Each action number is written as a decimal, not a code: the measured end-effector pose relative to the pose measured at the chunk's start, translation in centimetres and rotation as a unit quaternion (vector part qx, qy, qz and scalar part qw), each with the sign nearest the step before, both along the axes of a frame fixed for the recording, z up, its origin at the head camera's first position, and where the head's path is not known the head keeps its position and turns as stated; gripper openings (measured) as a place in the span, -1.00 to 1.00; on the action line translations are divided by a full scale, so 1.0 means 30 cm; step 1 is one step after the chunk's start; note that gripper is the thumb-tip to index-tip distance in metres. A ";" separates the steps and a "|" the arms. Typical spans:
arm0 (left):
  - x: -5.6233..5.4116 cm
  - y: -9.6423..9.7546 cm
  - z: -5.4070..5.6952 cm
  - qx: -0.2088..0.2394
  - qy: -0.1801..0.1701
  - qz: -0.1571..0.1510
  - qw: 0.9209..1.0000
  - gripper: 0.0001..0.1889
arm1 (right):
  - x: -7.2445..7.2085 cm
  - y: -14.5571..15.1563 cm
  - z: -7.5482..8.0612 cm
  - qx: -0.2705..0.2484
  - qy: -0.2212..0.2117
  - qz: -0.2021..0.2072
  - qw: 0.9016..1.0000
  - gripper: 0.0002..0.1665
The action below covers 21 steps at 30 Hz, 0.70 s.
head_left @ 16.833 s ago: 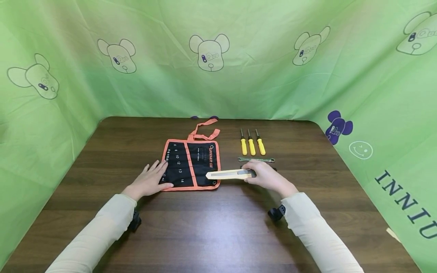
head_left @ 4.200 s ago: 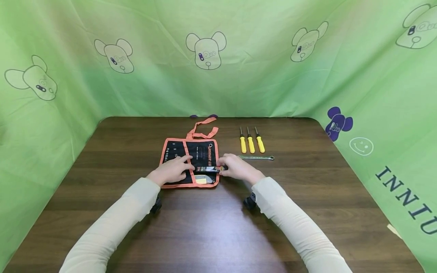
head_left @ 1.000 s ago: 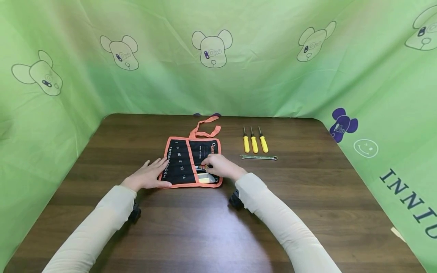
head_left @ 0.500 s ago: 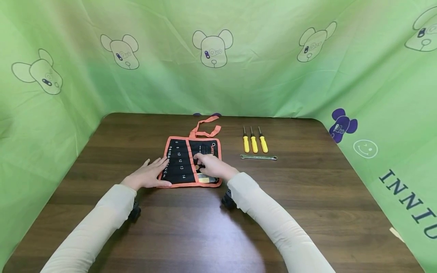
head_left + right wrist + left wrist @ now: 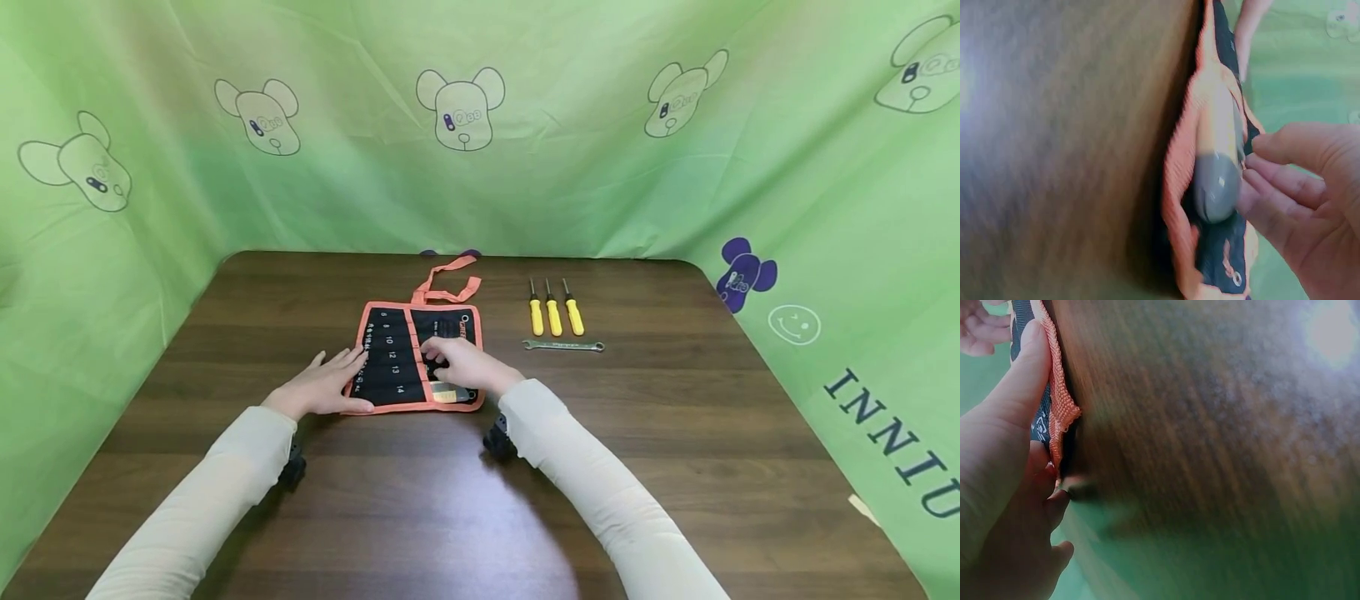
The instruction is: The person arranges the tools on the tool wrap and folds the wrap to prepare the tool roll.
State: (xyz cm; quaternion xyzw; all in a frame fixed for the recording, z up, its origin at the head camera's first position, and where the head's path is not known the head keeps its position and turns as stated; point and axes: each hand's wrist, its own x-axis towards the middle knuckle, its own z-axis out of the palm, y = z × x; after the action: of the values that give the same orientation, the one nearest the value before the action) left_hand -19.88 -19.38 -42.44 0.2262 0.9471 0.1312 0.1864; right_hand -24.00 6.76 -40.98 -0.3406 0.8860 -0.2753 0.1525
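At the left, the left border of the black pouch [image 5: 384,379] with orange edging is being touched by the left hand [image 5: 324,388], whose fingers are lying straight and spread apart, closed on nothing; the pouch itself is being supported flat by the brown table [image 5: 420,500], and an orange strap [image 5: 422,293] is lying beyond its far edge; at its near right part, a yellow and grey utility knife [image 5: 450,392] is being held partly by a pocket (its rounded grey end is being shown clearly in the right wrist view); just beside this knife, the right section of the pouch is being covered by the right hand [image 5: 468,365], with bent fingers and the thumb near to them; whether something is being pinched there cannot be told; farther right, three yellow-handled screwdrivers [image 5: 554,321] are lying side by side, and a wrench [image 5: 563,345] is lying crosswise, nearer to the person; behind, a green curtain [image 5: 375,192] is being seen.
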 end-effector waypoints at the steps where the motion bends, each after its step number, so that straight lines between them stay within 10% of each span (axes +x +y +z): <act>1: -0.001 -0.001 -0.002 0.001 0.001 0.000 1.000 0.04 | -0.006 0.008 0.005 -0.006 0.002 -0.003 1.000 -0.57; 21: 0.003 0.001 -0.002 0.003 0.005 0.005 1.000 0.02 | -0.089 0.368 0.128 -0.085 0.083 -0.128 0.985 -0.60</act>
State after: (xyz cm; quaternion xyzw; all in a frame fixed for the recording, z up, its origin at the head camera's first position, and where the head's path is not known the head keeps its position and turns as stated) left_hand -19.79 -19.35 -42.50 0.2229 0.9486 0.1336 0.1809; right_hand -26.67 17.81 -37.15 -0.2583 0.9050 -0.3377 0.0124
